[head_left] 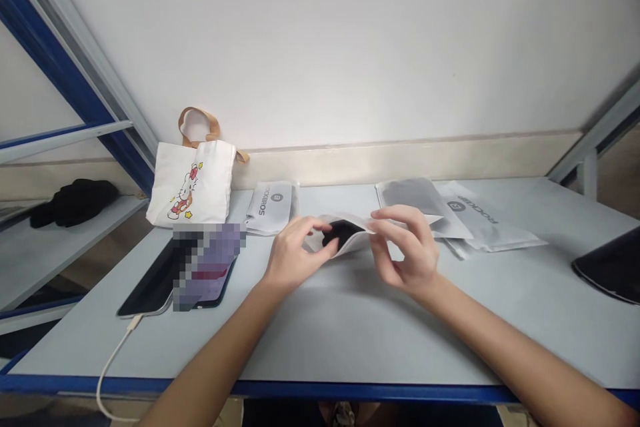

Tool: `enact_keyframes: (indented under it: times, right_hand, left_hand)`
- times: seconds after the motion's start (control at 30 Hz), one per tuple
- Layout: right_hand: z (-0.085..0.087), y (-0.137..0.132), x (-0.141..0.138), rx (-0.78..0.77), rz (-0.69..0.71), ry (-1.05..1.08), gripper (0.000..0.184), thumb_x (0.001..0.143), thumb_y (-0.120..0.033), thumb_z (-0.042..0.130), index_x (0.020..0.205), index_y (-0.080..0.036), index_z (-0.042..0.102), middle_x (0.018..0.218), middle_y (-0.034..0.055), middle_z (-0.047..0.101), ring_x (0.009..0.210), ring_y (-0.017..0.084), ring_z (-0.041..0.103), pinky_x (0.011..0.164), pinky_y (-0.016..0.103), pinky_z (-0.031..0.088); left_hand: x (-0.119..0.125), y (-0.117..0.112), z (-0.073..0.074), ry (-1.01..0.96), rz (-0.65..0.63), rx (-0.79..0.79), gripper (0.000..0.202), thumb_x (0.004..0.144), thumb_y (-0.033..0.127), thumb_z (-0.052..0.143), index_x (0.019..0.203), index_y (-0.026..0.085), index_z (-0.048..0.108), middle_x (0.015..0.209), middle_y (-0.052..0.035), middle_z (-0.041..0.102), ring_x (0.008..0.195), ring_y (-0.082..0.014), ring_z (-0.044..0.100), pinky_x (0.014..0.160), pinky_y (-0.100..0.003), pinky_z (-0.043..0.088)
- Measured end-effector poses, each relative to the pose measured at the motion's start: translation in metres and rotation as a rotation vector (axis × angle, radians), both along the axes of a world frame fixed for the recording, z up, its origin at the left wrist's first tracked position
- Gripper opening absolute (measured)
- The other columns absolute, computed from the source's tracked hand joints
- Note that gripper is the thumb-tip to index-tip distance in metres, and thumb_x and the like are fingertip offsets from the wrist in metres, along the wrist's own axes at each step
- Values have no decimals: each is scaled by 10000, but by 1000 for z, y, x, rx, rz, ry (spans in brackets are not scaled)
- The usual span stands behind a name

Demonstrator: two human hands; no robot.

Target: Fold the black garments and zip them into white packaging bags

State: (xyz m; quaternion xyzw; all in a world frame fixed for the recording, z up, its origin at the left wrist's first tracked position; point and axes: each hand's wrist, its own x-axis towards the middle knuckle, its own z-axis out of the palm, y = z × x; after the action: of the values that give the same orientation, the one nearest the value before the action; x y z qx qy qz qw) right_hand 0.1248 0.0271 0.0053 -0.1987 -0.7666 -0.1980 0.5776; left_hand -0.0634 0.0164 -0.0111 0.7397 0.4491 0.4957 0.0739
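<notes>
Between my hands sits a white pouch [330, 240], its mouth spread open. A black item [341, 232] shows inside the opening, and the pouch hides the rest of it. My left hand [297, 253] grips the pouch's left side with curled fingers. My right hand [405, 250] pinches its right edge between fingers and thumb. Both hands hover just over the pale grey table top [350, 340].
Printed white sleeves [270, 208] [480, 217] and a grey pouch [413, 203] lie behind my hands. Left stand a canvas tote [193, 183] and a cabled phone [150, 283]. A black object [613, 267] sits right; a blue-framed edge runs in front.
</notes>
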Motion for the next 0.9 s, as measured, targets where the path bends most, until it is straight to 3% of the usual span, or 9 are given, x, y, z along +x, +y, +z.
enact_keyframes:
  times: [0.1, 0.17, 0.3, 0.43, 0.6, 0.7, 0.77, 0.83, 0.9]
  right_hand:
    - [1, 1, 1, 18, 4, 32, 370, 735, -39, 530, 1051, -231, 522, 934, 69, 559, 804, 201, 563, 626, 346, 499]
    - [1, -1, 0, 28, 30, 22, 381, 718, -25, 526, 1046, -218, 522, 941, 76, 547, 806, 202, 554, 631, 351, 498]
    - [-3, -10, -7, -4, 103, -78, 386, 699, -20, 488, 1041, -197, 515, 953, 91, 534, 821, 207, 539, 655, 371, 504]
    - [-6, -16, -17, -37, 120, -208, 294, 735, -66, 467, 991, -201, 515, 919, 79, 566, 805, 195, 546, 647, 352, 491]
    - [1, 0, -6, 8, -61, -327, 237, 792, -106, 522, 1009, -198, 500, 961, 91, 612, 889, 209, 563, 713, 344, 460]
    - [6, 22, 13, -36, -237, -279, 223, 810, -54, 473, 970, -207, 501, 870, 61, 624, 788, 184, 562, 670, 310, 425]
    - [6, 37, 26, -105, -353, -303, 218, 815, -33, 425, 911, -208, 513, 816, 50, 618, 738, 182, 547, 644, 303, 396]
    - [3, 48, 34, -217, -457, -370, 257, 791, -5, 387, 873, -201, 532, 822, 57, 614, 741, 190, 538, 632, 306, 369]
    - [-4, 56, 39, -383, -527, -465, 296, 746, 15, 378, 865, -189, 556, 843, 70, 608, 766, 207, 537, 631, 314, 353]
  left_hand:
    - [1, -4, 1, 66, -46, -14, 470, 706, 278, 665, 1151, 245, 519, 1185, -47, 594, 1095, -217, 548, 909, -355, 460]
    - [3, -6, 2, 118, -92, -115, 545, 714, 293, 648, 1225, 257, 461, 1209, -47, 577, 1100, -224, 546, 897, -354, 465]
    - [8, -7, -1, 226, -150, -249, 335, 741, 307, 606, 1065, 242, 550, 1029, -27, 644, 921, -218, 612, 746, -317, 495]
    - [10, -5, -9, 250, -158, -167, 170, 811, 309, 503, 917, 205, 586, 875, -35, 658, 783, -201, 623, 652, -286, 476]
    - [-7, -3, -9, 28, 77, 142, 215, 825, 272, 476, 1012, 197, 553, 875, -33, 645, 784, -174, 614, 682, -259, 472]
    - [-18, -2, -1, -209, 314, 336, 202, 845, 274, 448, 1001, 181, 537, 885, -36, 624, 824, -170, 602, 731, -264, 466]
    - [-22, -1, 4, -350, 434, 385, 164, 855, 264, 428, 944, 173, 532, 863, -32, 601, 827, -165, 588, 754, -271, 458]
    - [-22, -1, 6, -401, 463, 371, 132, 849, 241, 430, 901, 173, 531, 823, -18, 585, 805, -158, 579, 754, -269, 454]
    - [-19, -1, 6, -335, 407, 344, 136, 818, 210, 460, 917, 174, 545, 817, -14, 594, 797, -157, 582, 744, -263, 455]
